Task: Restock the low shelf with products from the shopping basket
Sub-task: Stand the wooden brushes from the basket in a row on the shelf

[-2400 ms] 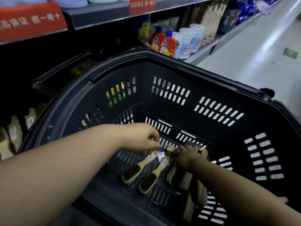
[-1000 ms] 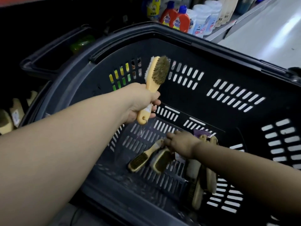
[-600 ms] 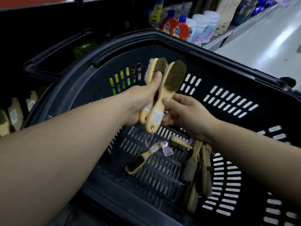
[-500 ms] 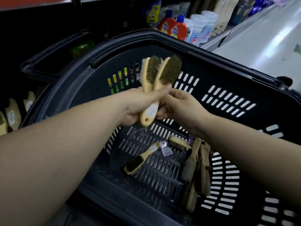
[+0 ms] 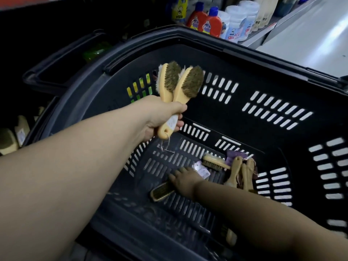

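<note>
The left hand (image 5: 162, 117) is gripping two brushes (image 5: 190, 85) together by their pale wooden handles, fingers curled round them. It is holding them up over the basket (image 5: 273, 76) with the dark bristle heads pointing up and away. The two heads are lying side by side and touching, and a thin string (image 5: 165, 146) is dangling from the handle ends below the palm.

The right hand (image 5: 185, 180) is reaching down to the basket floor and lying over the handle of a single brush (image 5: 162, 192), whose bristle side is showing. Its fingers are stretching toward the left, but I cannot tell whether they are closing on the handle.

A small price tag (image 5: 202, 169) is lying just beside that hand, and another brush (image 5: 214, 162) is lying flat beyond it. Further right, several more brushes (image 5: 243, 172) are lying bunched together, handle ends pointing toward the far wall.

The basket is black, with slotted walls and floor. Behind it, bottles (image 5: 205, 23) are standing in a row on a shelf (image 5: 260, 35), next to the pale shop floor (image 5: 310, 34). Low down in the dark at the far left, similar brushes (image 5: 9, 138) are sitting in a row.
</note>
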The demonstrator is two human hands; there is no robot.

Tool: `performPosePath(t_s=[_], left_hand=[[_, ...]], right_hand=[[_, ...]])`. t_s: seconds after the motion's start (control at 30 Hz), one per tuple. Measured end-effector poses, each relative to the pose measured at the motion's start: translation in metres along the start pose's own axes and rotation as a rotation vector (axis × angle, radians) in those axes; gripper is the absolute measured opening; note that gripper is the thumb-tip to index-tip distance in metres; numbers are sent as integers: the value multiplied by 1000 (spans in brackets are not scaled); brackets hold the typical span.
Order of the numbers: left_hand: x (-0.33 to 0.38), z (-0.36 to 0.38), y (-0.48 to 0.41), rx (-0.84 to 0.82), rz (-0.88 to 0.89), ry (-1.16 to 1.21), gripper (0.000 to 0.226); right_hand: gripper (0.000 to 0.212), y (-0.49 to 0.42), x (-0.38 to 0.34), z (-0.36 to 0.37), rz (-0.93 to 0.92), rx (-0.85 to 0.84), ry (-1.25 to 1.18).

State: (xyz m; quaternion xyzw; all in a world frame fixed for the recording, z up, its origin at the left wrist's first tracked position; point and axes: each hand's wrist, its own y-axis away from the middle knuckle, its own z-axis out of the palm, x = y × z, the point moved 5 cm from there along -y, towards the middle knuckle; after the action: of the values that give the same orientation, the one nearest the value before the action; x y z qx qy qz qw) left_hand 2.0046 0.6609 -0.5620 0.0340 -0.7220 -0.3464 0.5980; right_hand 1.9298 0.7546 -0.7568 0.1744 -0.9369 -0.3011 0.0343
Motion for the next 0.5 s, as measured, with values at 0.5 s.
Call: performPosePath(t_s=[0.5], left_hand=[[-1,5,1,-5,-88,149,28]], right_hand=[[29,99,51,-155,22,504,-2021]])
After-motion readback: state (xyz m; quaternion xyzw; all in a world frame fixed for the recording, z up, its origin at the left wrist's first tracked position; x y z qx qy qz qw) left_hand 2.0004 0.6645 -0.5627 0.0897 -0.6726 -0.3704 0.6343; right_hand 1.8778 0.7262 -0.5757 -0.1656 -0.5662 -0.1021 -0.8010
